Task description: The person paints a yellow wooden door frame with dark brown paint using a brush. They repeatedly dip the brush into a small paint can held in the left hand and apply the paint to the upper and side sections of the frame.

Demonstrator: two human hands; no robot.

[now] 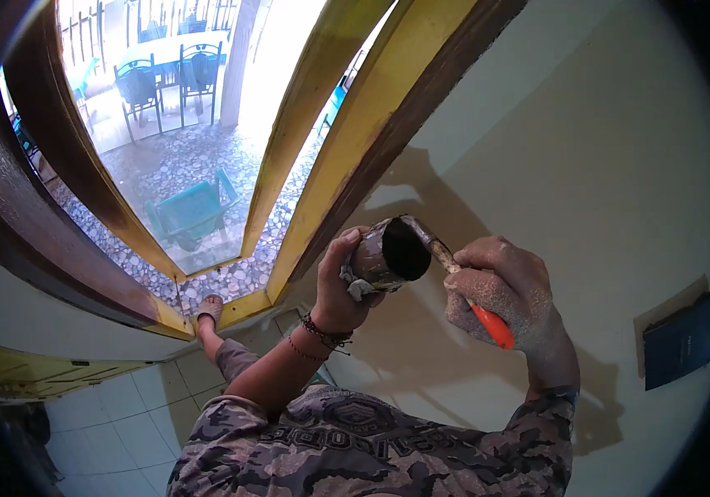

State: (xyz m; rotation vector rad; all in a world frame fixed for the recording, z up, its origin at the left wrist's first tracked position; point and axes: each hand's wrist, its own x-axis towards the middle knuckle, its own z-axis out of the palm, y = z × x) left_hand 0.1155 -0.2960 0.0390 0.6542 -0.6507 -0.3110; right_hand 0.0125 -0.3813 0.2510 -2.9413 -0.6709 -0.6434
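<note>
My left hand (pixel 342 286) is wrapped round a small paint can (pixel 369 259), tilted so its dark opening faces right. Drips and smears coat the can's outside, and a crumpled whitish rag or paper (pixel 360 288) is pinched against its lower side. In my right hand (pixel 504 290), whose skin is dusted with pale specks, is a paintbrush (pixel 494 325) with an orange-red handle end. The brush head touches or lies close to the can's rim; its bristle tips are hard to make out. Beside the can runs a yellow window frame (pixel 346 157) with a dark brown outer edge.
A pale wall (pixel 570 199) lies to the right, with a dark blue plaque (pixel 679 341) on it. Through the glazed opening at left show a pebbled floor, a turquoise chair (pixel 192 211) and a table with chairs. My bare foot (pixel 210 308) rests by the frame's lower end; tiles (pixel 115 439) lie below.
</note>
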